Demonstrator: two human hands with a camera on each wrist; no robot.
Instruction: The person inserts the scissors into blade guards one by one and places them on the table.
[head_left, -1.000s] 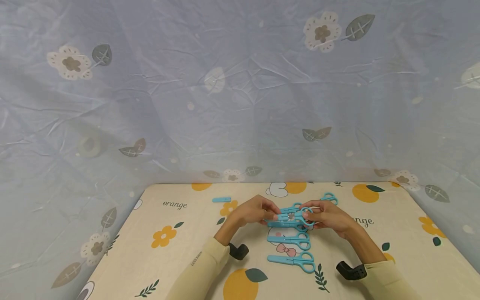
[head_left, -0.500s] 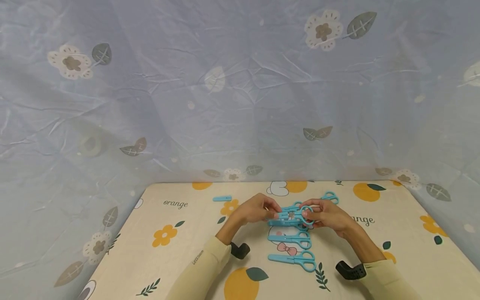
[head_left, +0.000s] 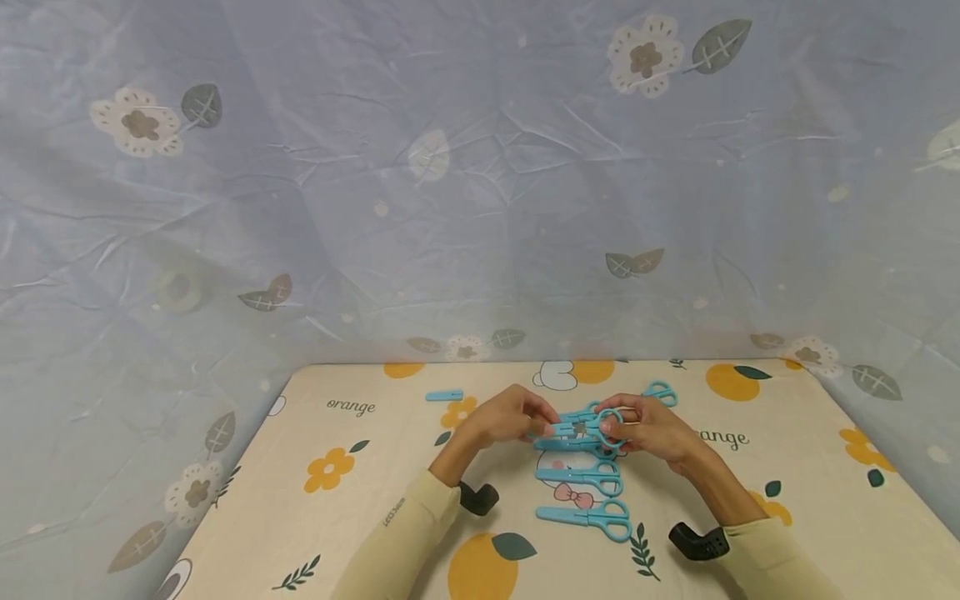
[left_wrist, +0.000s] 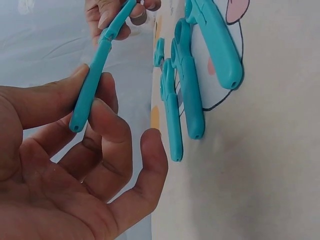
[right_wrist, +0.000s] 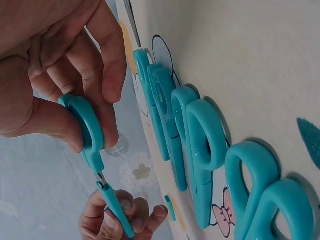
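Held above the table between both hands is a pair of light-blue child's scissors. My right hand grips its finger loops between thumb and fingers. My left hand pinches the blade cover between thumb and index finger, its other fingers loosely bent. In the right wrist view a short bit of metal blade shows between handle and cover, so the cover sits partly over the blades. Below the hands, several covered scissors lie in a row, handles to the right.
Behind my right hand lies another pair of scissors, mostly hidden; a bare blade shows at the top of the right wrist view. A loose blade cover lies at the back left. The patterned tablecloth meets a hanging grey-blue sheet at the back.
Both hands keep the same hold on the scissors and the cover. They have shifted only very slightly left in the head view. The scissors on the table have not moved.
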